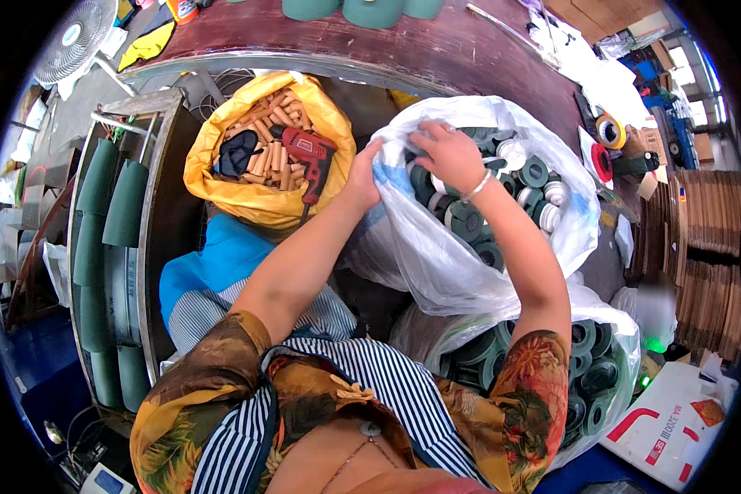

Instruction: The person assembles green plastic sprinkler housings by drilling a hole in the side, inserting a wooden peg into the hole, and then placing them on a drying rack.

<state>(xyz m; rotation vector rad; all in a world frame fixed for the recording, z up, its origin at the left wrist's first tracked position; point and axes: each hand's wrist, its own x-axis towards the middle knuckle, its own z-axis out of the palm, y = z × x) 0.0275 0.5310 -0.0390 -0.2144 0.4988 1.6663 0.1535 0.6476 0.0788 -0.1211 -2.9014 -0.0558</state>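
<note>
My left hand [365, 174] is closed on the left edge of a white plastic sack [436, 276], pinching its film. My right hand [453, 158] reaches over the sack's mouth, its fingers apart and touching the inside near the rim. Inside the sack lie several dark green ring-shaped parts [533, 171] and white ribbed round pieces [512, 154]. Left of my hands stands a yellow sack [214, 193] full of tan peg-like sticks [263, 160]. A red and black power drill [305, 146] rests on those sticks, beside a dark cloth-like item [237, 153].
Another clear plastic bag [626, 350] of green rings stands by my right elbow. On the left is a metal-framed rack [144, 284] with green curved pieces [95, 247]. A dark red table [436, 41] spans the far side. Stacked cardboard [712, 214] stands at right.
</note>
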